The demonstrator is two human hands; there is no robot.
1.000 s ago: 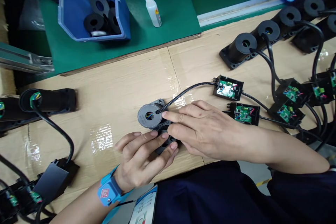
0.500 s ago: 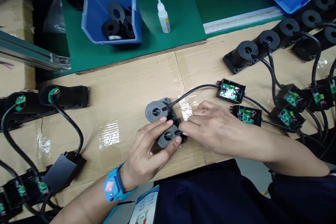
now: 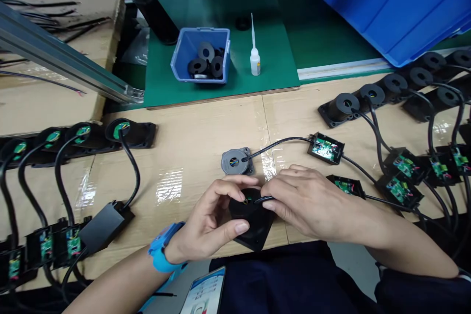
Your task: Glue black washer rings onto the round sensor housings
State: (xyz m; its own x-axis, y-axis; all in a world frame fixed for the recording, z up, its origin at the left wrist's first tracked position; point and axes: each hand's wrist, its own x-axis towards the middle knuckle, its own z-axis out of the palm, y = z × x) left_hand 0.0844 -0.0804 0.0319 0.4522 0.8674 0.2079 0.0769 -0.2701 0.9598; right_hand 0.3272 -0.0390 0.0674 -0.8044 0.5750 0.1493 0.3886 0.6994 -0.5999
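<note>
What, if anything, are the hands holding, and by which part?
The left hand grips the black housing by its round upper body, thumb along its near side. The right hand pinches the black cable where it enters the housing's top.

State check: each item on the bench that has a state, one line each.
Left hand: gripping black housing, lifted at table edge.
Right hand: pinching black cable at the housing's top.
Grey-capped unit: lying on table, cabled, untouched.
Small open box: lid off, circuit board exposed.
Glue bottle: upright on green mat.
Blue bin: open, holding black rings.
</note>
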